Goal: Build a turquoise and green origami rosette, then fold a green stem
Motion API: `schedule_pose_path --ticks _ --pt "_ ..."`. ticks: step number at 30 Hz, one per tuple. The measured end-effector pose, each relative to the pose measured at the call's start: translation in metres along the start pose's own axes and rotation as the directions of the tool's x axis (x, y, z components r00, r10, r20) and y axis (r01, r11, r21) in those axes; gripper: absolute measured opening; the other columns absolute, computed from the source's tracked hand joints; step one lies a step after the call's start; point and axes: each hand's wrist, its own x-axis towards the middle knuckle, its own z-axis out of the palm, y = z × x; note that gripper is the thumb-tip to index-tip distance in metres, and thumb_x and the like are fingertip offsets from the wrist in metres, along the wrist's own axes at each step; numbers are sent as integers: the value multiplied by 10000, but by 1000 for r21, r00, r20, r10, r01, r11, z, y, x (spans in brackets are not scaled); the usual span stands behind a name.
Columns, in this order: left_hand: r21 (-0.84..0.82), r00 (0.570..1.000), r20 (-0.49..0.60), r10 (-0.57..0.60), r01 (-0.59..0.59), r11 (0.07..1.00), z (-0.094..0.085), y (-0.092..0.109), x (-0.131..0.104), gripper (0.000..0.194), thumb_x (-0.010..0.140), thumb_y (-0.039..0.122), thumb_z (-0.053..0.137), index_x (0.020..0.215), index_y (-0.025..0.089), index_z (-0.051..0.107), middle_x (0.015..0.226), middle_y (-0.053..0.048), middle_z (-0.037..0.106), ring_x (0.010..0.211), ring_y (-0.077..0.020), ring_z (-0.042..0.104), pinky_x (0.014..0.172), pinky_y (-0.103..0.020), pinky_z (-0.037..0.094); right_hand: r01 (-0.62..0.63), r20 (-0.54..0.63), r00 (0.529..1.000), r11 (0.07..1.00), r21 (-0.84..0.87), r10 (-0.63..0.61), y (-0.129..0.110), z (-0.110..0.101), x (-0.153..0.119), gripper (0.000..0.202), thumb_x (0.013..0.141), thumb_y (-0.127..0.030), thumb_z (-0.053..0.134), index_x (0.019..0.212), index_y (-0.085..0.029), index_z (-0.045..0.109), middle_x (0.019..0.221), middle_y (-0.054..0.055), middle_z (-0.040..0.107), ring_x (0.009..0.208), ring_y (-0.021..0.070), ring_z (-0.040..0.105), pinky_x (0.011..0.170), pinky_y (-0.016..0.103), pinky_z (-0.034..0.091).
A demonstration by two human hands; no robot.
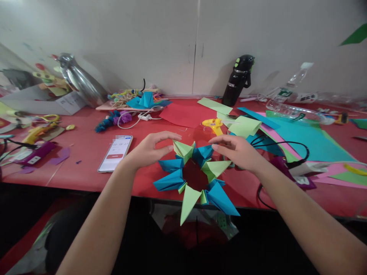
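A ring of folded blue and light green paper points [190, 200] lies at the front edge of the red table, its lower points jutting past the edge. My left hand [153, 147] is at the ring's upper left, thumb and fingers apart, with the thumb tip beside a green point. On the upper right, my right hand [236, 149] has its thumb and fingers spread near a blue point. Neither hand is closed on the paper. Just behind the ring lies a yellow glue gun [213, 124].
A phone [116, 152] lies on the red table [86, 175] at the left. Coloured paper sheets [309, 137], cables and plastic bottles cover the right side. At the back stand a black bottle [236, 82] and a metal jug [82, 80]. Craft pieces and a white box [43, 101] are left.
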Motion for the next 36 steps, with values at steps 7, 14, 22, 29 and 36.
schedule_pose_path --ticks 7,14,22,29,36 --pt "94 991 -131 -28 40 995 12 0 3 267 922 345 608 1102 184 720 1169 -77 731 1115 -244 660 995 -362 499 15 -74 997 1000 -15 -16 -2 1 -2 294 888 -452 656 1054 -223 736 1016 80 753 921 251 688 836 415 545" --pt "190 997 -80 -2 17 982 36 17 19 221 907 378 628 1029 232 741 1063 -10 759 989 -200 694 879 -301 524 166 -18 985 981 -99 -169 -13 17 2 245 901 -409 657 1065 -239 721 1153 47 730 1051 240 670 958 398 509" --pt "251 999 -38 -22 31 968 39 16 17 182 902 344 614 986 254 749 1037 15 765 967 -186 703 833 -285 515 205 -18 978 972 -119 -208 -7 22 3 146 909 -323 651 1006 -232 710 1093 38 735 1052 218 667 946 357 496" --pt "281 998 -53 -26 40 959 46 18 19 139 852 247 627 940 246 736 977 30 758 891 -166 699 769 -273 497 205 -36 976 967 -153 -213 -7 29 2 109 887 -278 678 948 -211 739 982 42 725 926 200 672 840 338 506" --pt "346 1000 -22 -1 9 938 51 26 19 144 809 180 643 854 251 760 923 15 743 870 -175 677 753 -275 493 211 -16 976 959 -190 -218 -16 34 0 50 835 -243 734 798 -220 760 849 29 689 803 183 657 731 320 489"
